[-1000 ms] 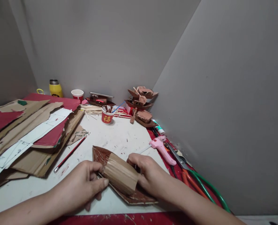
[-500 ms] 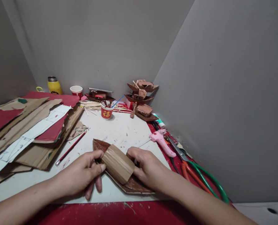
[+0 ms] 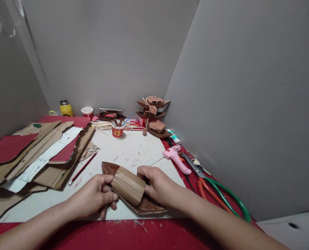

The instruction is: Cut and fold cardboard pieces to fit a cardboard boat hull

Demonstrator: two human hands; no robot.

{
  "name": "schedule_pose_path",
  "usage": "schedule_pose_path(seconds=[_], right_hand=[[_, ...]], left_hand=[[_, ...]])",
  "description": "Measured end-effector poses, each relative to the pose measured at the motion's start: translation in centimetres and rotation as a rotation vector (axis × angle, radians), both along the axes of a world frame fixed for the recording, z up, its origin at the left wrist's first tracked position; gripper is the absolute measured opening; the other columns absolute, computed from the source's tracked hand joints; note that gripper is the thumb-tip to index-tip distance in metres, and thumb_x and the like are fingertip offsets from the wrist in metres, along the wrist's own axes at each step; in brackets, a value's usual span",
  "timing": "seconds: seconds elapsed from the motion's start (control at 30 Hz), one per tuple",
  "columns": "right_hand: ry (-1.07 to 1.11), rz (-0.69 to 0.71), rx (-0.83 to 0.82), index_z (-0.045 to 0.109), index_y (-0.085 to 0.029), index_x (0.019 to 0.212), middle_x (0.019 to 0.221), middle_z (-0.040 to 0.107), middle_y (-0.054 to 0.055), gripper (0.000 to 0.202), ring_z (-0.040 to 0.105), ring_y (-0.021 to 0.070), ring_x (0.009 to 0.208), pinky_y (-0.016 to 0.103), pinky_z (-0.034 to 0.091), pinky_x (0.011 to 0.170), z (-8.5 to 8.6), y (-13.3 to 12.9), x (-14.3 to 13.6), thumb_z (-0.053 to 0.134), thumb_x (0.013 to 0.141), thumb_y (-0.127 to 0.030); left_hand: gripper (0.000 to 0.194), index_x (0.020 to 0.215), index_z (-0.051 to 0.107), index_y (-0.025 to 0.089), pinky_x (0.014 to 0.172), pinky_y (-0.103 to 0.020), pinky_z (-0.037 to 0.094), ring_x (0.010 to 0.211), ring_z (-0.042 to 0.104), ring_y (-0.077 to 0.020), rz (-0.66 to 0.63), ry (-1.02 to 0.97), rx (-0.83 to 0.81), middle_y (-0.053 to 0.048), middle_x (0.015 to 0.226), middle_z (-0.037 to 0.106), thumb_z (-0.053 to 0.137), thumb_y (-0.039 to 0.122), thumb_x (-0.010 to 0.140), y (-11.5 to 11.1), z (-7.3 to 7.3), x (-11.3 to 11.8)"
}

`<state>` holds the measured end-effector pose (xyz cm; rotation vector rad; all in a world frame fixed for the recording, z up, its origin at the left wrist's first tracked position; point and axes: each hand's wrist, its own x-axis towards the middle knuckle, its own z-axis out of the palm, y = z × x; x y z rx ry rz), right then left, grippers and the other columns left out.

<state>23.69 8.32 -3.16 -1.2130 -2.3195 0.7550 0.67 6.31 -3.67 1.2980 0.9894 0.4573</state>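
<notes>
A small brown-painted cardboard boat hull [image 3: 151, 205] lies at a slant on the white board [image 3: 133, 151]. Over its middle sits a curved piece of bare tan cardboard [image 3: 128, 185], arched like a cabin roof. My left hand [image 3: 98, 195] grips the left edge of this cardboard roof, thumb and fingers bent around it and the hull's side. At the roof's right end, my right hand [image 3: 158, 183] is closed with its fingertips on the edge. The fingertips of both hands are partly hidden by the roof and hull.
Cardboard sheets [image 3: 55, 170] and a pencil [image 3: 82, 168] lie left. A paper cup [image 3: 117, 130] with a brush, wooden sticks [image 3: 102, 125] and several finished model boats [image 3: 156, 129] stand behind. On the right are a pink glue gun [image 3: 177, 159] and scissors with green and orange handles [image 3: 217, 194].
The camera view has tilted up and shifted slightly. Both hands keep hold of the cardboard roof, which now lies a little flatter over the hull.
</notes>
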Motion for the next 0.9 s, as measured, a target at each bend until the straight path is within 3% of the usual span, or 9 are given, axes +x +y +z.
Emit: schedule_pose_path(seconds=[0.37,0.53,0.73,0.9], right_hand=[[0.096,0.022,-0.036,0.05,-0.018,0.071,0.071,0.056,-0.003,0.02,0.044,0.0115,0.063,0.021,0.032,0.055,0.1,-3.0,0.9,0.056,0.064,-0.001],[0.102,-0.001,-0.074,0.053,-0.018,0.07,0.069,0.057,-0.003,0.02,0.046,0.0116,0.062,0.021,0.032,0.055,-0.2,-3.6,1.0,0.054,0.063,0.001],[0.136,-0.016,-0.032,0.049,-0.018,0.063,0.061,0.053,-0.004,0.018,0.043,0.0116,0.057,0.021,0.029,0.052,-0.8,-3.5,0.8,0.052,0.061,0.0],[0.155,-0.096,0.063,0.04,-0.02,0.061,0.059,0.047,-0.005,0.022,0.043,0.0119,0.058,0.022,0.027,0.053,-0.5,-3.5,-0.1,0.047,0.059,0.001]], left_hand=[[0.029,0.094,0.056,0.014,0.031,-0.014,0.032,0.03,0.042,-0.0044,0.114,0.037,0.022,0.003,0.057,0.061,0.061,0.038,0.078,-5.3,-0.3,1.8],[0.025,0.089,0.056,0.014,0.033,-0.015,0.036,0.032,0.043,-0.0044,0.09,0.042,0.048,0.003,0.058,0.061,0.062,0.037,0.079,-5.3,-0.3,1.8],[0.025,0.093,0.056,0.015,0.036,-0.016,0.039,0.038,0.055,-0.0075,0.076,0.012,0.12,-0.002,0.07,0.067,0.064,0.032,0.076,-5.1,0.1,1.4],[0.015,0.084,0.058,0.015,0.04,-0.018,0.042,0.038,0.054,-0.0088,0.172,0.021,0.253,0.004,0.051,0.058,0.058,0.02,0.069,-3.2,1.0,1.0]])
